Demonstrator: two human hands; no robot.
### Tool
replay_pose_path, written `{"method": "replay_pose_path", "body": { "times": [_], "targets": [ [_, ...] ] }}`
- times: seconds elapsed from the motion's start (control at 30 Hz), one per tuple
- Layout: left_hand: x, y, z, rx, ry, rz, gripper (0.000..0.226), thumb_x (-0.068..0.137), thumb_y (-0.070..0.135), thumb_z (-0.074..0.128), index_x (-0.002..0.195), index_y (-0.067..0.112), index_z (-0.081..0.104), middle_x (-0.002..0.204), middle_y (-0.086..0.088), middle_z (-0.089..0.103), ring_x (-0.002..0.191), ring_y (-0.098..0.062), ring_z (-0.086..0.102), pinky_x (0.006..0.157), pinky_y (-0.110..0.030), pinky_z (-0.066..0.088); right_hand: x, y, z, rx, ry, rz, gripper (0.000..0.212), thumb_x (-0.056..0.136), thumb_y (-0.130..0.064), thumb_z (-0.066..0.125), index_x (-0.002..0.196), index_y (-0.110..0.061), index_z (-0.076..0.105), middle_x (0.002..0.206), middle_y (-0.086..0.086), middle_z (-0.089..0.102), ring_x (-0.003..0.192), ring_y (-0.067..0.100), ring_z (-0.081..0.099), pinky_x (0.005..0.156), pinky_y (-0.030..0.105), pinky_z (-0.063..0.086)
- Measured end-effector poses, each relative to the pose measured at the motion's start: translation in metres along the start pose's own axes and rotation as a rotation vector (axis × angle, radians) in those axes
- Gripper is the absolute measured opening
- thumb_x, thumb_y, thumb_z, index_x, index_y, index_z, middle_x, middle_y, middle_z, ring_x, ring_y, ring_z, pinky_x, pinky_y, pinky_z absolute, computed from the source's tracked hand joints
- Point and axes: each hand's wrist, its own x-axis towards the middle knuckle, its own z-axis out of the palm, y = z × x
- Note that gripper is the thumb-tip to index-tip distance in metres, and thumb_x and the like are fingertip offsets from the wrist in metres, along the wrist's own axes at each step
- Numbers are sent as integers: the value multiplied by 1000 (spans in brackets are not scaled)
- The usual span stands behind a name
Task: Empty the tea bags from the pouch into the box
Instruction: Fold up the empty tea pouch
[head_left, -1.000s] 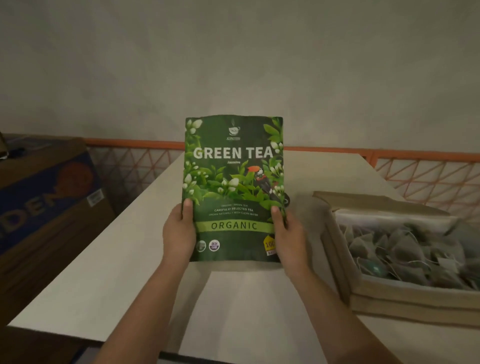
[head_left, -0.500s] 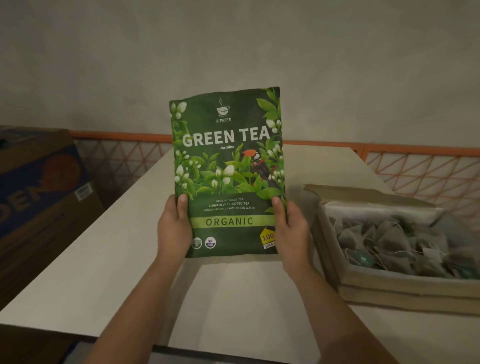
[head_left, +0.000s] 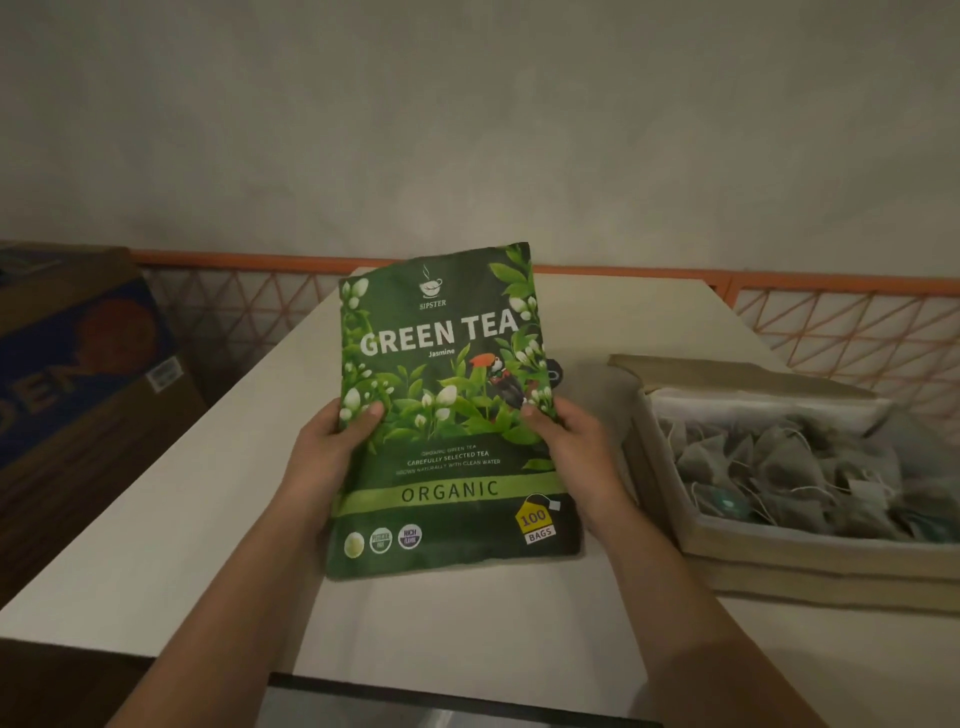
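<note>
A: Where is the green tea pouch (head_left: 447, 415)?

B: Centre of the frame, front facing the camera, slightly tilted, above the white surface (head_left: 156, 519).

A: And the hands?

B: The left hand (head_left: 332, 447) grips its left edge, the right hand (head_left: 566, 441) its right edge, thumbs on the front; their fingers curl behind it.

A: The box (head_left: 810, 561)?

B: At the right of the frame, open, with tea bags (head_left: 779, 478) inside. A cardboard carton (head_left: 78, 374) sits at the left.
</note>
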Motion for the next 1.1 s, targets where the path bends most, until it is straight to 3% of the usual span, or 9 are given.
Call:
{"method": "replay_pose_path", "body": {
  "times": [0.07,0.17,0.4,0.53,0.6,0.67,0.8,0.93,1.1],
  "targets": [
    [1,-1,-1,5,15,4,23,93,18,69,116,16,72,103,-14,78,91,-35,76,76,-43,62,2,2,1,3,0,19,20,92,-13,63,110,-20,69,107,3,73,105,23,67,91,39,54],
    [3,-4,-2,26,11,-5,25,91,15,71,116,16,72,104,-16,77,96,-38,74,88,-48,59,4,2,4,0,1,-31,27,94,-17,61,121,-18,63,112,0,72,105,16,67,90,31,54],
    [9,-8,-7,14,14,18,20,104,24,52,115,19,69,114,-18,74,93,-29,72,82,-38,58,16,7,8,53,-3,16,24,101,-15,47,121,-20,61,118,7,69,110,24,65,94,40,52],
    [10,-2,-7,51,0,3,20,106,18,47,114,29,62,119,-13,72,93,-22,73,77,-32,56,20,2,6,166,-49,91,28,100,-3,41,124,-10,55,105,8,69,80,9,70,63,19,55],
    [3,2,-14,26,-46,-44,18,106,18,46,110,20,63,117,-19,72,77,-15,75,65,-23,56,22,0,3,181,-36,86,28,98,3,38,109,-11,59,86,0,67,66,4,68,52,12,48],
    [2,6,-15,-51,-29,-114,29,106,27,39,103,11,63,102,-23,73,61,-17,73,55,-22,56,22,-1,2,174,-13,55,35,95,9,36,86,-14,60,77,-5,65,69,11,65,56,13,48],
    [0,10,-19,-165,-78,-270,61,90,69,49,107,14,67,102,-19,75,85,-34,72,77,-41,60,16,-2,2,277,-40,88,26,91,8,40,80,-8,58,80,5,67,66,14,65,60,21,53],
    [1,13,-13,-142,-42,-248,16,88,17,65,104,14,66,84,-9,71,61,-21,72,54,-23,57,13,-12,4,389,-14,265,18,90,-24,61,99,-13,73,87,6,75,72,20,72,65,25,57],
    [9,4,-6,-367,129,-142,38,87,-3,66,119,17,59,108,-14,71,88,-29,74,70,-36,63,3,-10,6,669,-57,262,55,97,-52,41,132,-13,58,126,15,64,116,31,61,97,42,50]
  ]
}}
